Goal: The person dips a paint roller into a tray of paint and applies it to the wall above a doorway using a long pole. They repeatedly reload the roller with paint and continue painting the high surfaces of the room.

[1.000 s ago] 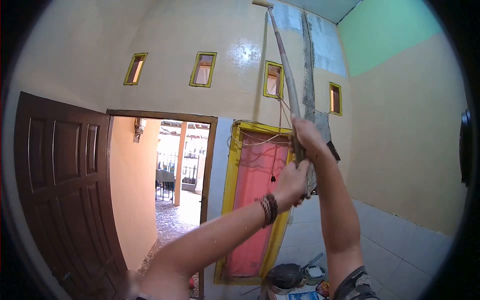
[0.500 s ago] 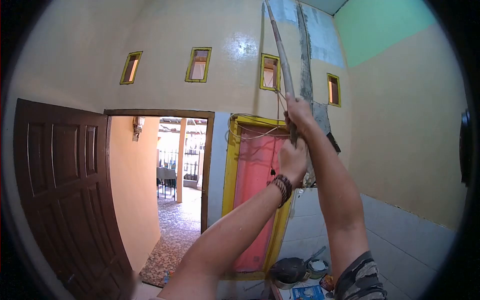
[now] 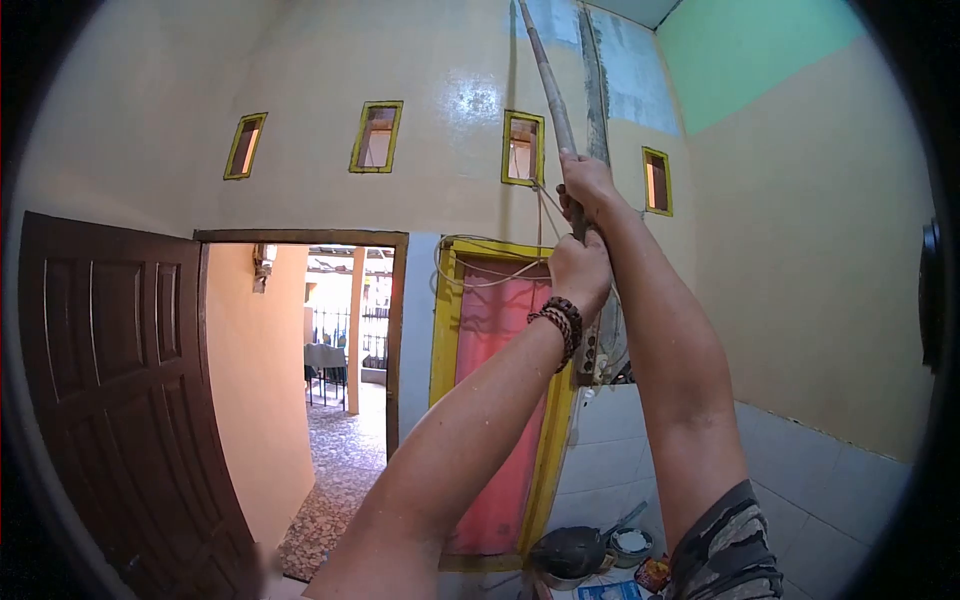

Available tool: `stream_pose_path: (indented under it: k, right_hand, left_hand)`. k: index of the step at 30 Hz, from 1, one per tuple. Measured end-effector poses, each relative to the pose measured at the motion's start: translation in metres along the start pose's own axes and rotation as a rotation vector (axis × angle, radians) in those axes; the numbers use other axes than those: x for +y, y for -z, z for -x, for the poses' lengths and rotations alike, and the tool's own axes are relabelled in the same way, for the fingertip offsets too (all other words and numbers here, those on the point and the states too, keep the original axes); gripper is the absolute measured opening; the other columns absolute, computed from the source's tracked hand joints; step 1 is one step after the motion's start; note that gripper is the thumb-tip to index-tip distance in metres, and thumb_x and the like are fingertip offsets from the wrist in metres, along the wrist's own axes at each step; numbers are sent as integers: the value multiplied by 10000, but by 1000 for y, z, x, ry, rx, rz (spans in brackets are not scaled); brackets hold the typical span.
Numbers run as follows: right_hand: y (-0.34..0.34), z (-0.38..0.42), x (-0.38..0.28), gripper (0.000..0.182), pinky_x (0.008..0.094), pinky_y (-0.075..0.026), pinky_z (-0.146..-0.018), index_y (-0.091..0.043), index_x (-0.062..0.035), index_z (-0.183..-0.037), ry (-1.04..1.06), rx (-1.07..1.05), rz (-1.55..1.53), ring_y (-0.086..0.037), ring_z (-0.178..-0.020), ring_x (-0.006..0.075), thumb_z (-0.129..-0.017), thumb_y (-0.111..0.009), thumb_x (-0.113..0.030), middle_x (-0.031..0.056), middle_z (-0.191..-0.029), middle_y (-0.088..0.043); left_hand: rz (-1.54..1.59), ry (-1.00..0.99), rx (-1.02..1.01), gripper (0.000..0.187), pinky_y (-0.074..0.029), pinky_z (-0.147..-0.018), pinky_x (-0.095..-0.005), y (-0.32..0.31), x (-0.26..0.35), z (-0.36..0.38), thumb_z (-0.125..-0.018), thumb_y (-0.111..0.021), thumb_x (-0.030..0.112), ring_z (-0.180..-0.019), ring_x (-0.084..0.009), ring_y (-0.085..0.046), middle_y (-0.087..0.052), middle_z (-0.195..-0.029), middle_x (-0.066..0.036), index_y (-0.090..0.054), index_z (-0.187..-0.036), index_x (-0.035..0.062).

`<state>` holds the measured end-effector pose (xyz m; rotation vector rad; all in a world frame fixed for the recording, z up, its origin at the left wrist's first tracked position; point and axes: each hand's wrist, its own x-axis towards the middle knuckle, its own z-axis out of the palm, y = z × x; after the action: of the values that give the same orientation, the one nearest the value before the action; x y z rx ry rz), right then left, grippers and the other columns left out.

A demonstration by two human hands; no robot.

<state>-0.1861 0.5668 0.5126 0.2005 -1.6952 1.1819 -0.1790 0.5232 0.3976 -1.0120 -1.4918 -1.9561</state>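
Right hand above left hand, both closed around the lower part of a long pole. The pole slanted up and leftward in front of the wall, passing just right of a small yellow-framed opening; its upper end lay outside the view. The shaft appeared slender and stiff, probably light for its length but top-heavy when raised, with slight flex. A firm low grip, hands spaced apart, likely offered the best control; the surface did not look slippery.
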Motion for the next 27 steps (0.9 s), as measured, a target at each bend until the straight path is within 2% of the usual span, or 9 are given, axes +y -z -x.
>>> stream_pose_path:
  k: [2,4,10,14,16,20,22,24,27]
  right_hand:
    - [0,-6,-1,380,378,-463,-400,-542,36,-894,3,-3,-8,-518,-453,199,-912,-451,-333,98,-592,-507]
    - [1,-13,-3,356,385,-475,-412,-505,22,-1012,1,-63,34,-531,-466,208,-912,-444,-315,119,-651,-536]
    - [-6,-9,-13,412,378,-501,-439,-323,-95,-1280,65,-26,199,-567,-537,227,-905,-403,-247,172,-821,-568]
    - [3,1,-13,413,372,-505,-449,-314,-117,-1296,24,-34,298,-571,-559,228,-897,-372,-206,181,-842,-565]
    - [7,17,-5,399,363,-461,-401,-305,-137,-1302,-24,4,347,-492,-485,175,-930,-355,-270,100,-721,-507]
    - [19,-3,-20,404,363,-467,-428,-300,-149,-1301,-7,-19,316,-494,-497,174,-920,-352,-275,83,-713,-501]
    - [19,-20,-39,421,388,-501,-454,-269,-118,-1304,-22,-82,301,-574,-572,235,-898,-357,-189,175,-854,-572]
    - [18,-16,-50,423,392,-501,-457,-251,-97,-1298,-72,-87,324,-576,-566,235,-895,-356,-177,158,-808,-580]
    - [16,-1,-39,348,342,-465,-455,-348,-171,-1240,-78,-55,327,-489,-530,153,-927,-343,-324,48,-686,-476]
  left_hand:
    - [13,35,-23,431,-473,-701,-441,-1,4,-4,-888,-454,307,-811,-391,-615,-613,-827,-270,-567,-879,-108]
    - [123,101,-73,369,-353,-368,-325,0,12,-6,-914,-405,313,-416,-183,-494,-503,-567,-62,-528,-803,-17]
    - [205,263,-229,497,-395,-429,-362,7,14,-15,-901,-443,420,-501,-216,-531,-562,-686,-111,-532,-911,-69]
    - [386,199,-182,501,-383,-433,-357,-9,0,4,-901,-444,429,-531,-198,-527,-559,-726,-110,-517,-949,-65]
    - [494,329,-174,340,-236,-308,-280,-12,3,26,-896,-472,410,-341,-111,-373,-440,-528,13,-481,-766,96]
    - [476,232,-271,296,-275,-336,-272,-15,31,18,-905,-461,387,-382,-119,-408,-475,-585,11,-506,-815,109]
    - [461,223,-297,313,-301,-369,-294,-15,49,5,-900,-444,367,-421,-130,-427,-467,-588,-5,-512,-822,72]
    - [440,251,-301,352,-353,-433,-340,-9,52,-1,-892,-412,328,-498,-151,-466,-452,-594,-37,-524,-836,-1]
    - [524,260,-368,261,-390,-497,-325,-6,43,19,-898,-418,271,-571,-143,-500,-507,-672,-34,-531,-876,37]
